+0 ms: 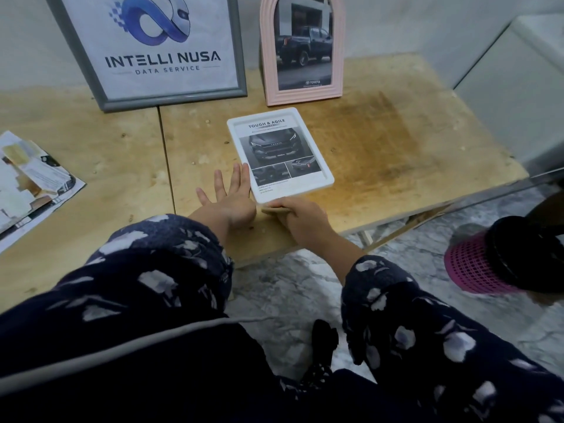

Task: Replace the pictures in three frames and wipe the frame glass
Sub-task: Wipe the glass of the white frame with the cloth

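The small white rectangular frame [280, 154] with the car print lies flat, glass up, mid plywood tabletop [396, 141]. Our left hand [229, 199] rests splayed beside it, grip wide; our right hand [300, 219] pinches a thin tan strip [274, 210] at its near edge. We should steady the frame first.

Dark navy sleeves [158, 257] — pale floral print; pale grey band [122, 343] across dark front.

1 head view: looks forward-down, close over wooden table [396, 132], frames leaning at far wall.
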{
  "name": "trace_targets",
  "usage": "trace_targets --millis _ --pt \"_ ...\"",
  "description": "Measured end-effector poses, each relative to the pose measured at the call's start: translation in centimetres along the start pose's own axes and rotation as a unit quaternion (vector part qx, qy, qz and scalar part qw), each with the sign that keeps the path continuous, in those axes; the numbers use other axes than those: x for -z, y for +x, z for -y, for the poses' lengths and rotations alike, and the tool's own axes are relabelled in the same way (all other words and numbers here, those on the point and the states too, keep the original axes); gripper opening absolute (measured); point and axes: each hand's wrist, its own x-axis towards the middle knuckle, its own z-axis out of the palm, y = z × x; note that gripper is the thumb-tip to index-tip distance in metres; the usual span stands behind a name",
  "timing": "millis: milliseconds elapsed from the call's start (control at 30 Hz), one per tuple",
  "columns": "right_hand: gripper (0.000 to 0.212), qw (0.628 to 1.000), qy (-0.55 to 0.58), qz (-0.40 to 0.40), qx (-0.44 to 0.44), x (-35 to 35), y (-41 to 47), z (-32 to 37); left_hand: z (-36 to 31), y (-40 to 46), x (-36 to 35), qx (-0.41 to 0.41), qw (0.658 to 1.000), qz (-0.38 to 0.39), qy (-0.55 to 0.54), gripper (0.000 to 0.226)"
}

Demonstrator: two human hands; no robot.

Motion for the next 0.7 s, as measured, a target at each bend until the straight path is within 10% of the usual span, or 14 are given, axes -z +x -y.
trace_targets --millis 200,500,700 --pt "0.043 0.987 0.062 -0.129 -0.074 2.1 -0.4 -1.0 -0.2 0.1 0.0 0.004 1.0 -0.003 0.011 0.075" --pt "0.038 0.993 0.057 -0.087 -0.062 -1.4 -0.4 0.9 -0.3 0.0 -0.2 0.004 1.0 -0.004 0.024 0.07" --pt "0.047 0.797 0.543 0.032 -0.261 4.6 1.1 1.5 -0.1 -0.1 -0.2 0.008 1.0 -0.004 -0.009 0.077"
